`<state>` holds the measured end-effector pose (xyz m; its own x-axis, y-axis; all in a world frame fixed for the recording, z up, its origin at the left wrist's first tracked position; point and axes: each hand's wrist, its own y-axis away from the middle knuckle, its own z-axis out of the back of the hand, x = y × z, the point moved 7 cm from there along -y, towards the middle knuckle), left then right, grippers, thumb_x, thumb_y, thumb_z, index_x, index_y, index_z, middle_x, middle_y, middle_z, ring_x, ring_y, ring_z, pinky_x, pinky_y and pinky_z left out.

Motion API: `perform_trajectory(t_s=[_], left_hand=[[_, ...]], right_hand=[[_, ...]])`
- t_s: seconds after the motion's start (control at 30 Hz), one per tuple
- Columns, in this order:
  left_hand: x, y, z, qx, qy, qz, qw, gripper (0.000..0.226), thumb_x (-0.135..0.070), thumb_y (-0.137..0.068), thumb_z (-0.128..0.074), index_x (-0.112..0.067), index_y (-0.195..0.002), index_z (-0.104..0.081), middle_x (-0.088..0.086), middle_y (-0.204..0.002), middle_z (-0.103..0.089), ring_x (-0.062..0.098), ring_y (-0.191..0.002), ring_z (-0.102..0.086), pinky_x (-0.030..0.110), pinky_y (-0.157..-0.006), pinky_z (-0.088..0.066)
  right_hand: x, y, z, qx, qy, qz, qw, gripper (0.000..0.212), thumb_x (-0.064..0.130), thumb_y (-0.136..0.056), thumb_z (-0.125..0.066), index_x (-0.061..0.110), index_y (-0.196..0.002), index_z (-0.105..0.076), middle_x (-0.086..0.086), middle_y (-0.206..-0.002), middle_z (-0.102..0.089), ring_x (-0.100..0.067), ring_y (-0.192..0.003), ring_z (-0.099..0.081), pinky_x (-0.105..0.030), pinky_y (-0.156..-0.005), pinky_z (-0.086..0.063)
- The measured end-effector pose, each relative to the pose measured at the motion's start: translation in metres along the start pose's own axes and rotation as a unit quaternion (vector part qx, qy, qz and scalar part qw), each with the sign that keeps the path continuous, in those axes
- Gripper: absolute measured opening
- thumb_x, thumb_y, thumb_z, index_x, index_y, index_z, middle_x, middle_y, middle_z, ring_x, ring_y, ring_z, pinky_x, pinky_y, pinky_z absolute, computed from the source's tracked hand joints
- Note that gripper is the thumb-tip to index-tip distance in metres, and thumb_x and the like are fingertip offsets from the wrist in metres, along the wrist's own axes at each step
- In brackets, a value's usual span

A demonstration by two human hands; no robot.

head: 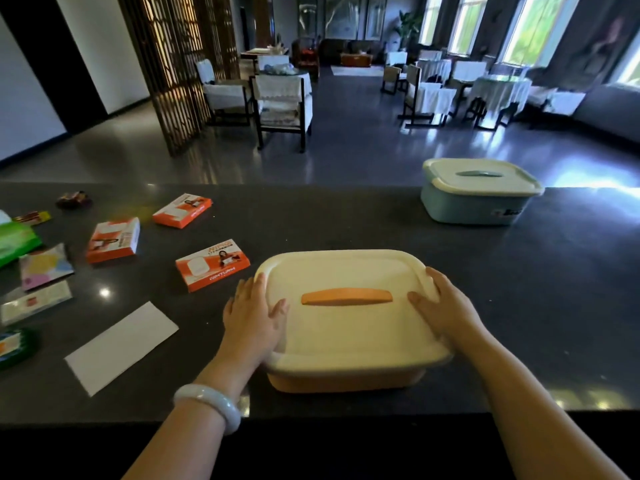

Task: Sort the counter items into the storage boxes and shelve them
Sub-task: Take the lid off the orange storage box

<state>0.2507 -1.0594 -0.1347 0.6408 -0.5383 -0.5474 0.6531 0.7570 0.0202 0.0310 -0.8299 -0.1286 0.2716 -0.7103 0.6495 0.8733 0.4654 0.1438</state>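
meanwhile, at the counter's 6 o'clock edge, left hand [254,315] and right hand [441,306] press flat, fingers spread, on the orange storage box [349,341] lid; lifting it one-sided could tip it toward the orange cartons [212,265] at 9 o'clock.
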Motion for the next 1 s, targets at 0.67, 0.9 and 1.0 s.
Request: perform_trajectory(t_s=[0.67,0.9,1.0], left_hand=[[-0.200,-0.015,-0.051,-0.003,0.102,-0.056,0.993,0.069,-0.033,-0.096,-0.055,-0.021,-0.152,-0.016,0.002,-0.153,-0.027,0.021,-0.135,-0.038,0.031,-0.099,-0.039],[-0.300,-0.018,-0.125,0.010,0.123,-0.109,0.986,0.074,-0.030,-0.094,-0.058,-0.021,-0.152,-0.012,0.001,-0.154,-0.023,0.021,-0.137,-0.035,0.035,-0.106,-0.036],[-0.316,-0.014,-0.166,0.026,0.125,-0.114,0.985,0.077,-0.032,-0.093,-0.059,-0.022,-0.152,-0.011,0.003,-0.156,-0.022,0.023,-0.141,-0.030,0.043,-0.112,-0.036]], right_hand=[[-0.101,-0.061,0.164,-0.096,-0.057,0.011,0.994,0.061,0.032,-0.089,-0.064,0.027,-0.143,-0.036,-0.007,-0.138,-0.048,-0.029,-0.117,-0.049,-0.040,-0.090,-0.042],[-0.190,-0.074,0.236,-0.123,-0.064,-0.040,0.990,0.061,0.031,-0.089,-0.064,0.026,-0.143,-0.038,-0.008,-0.138,-0.047,-0.029,-0.118,-0.048,-0.041,-0.091,-0.042],[-0.226,-0.080,0.248,-0.121,-0.072,-0.054,0.989,0.060,0.030,-0.089,-0.065,0.027,-0.142,-0.039,-0.007,-0.137,-0.047,-0.028,-0.116,-0.048,-0.042,-0.093,-0.043]])
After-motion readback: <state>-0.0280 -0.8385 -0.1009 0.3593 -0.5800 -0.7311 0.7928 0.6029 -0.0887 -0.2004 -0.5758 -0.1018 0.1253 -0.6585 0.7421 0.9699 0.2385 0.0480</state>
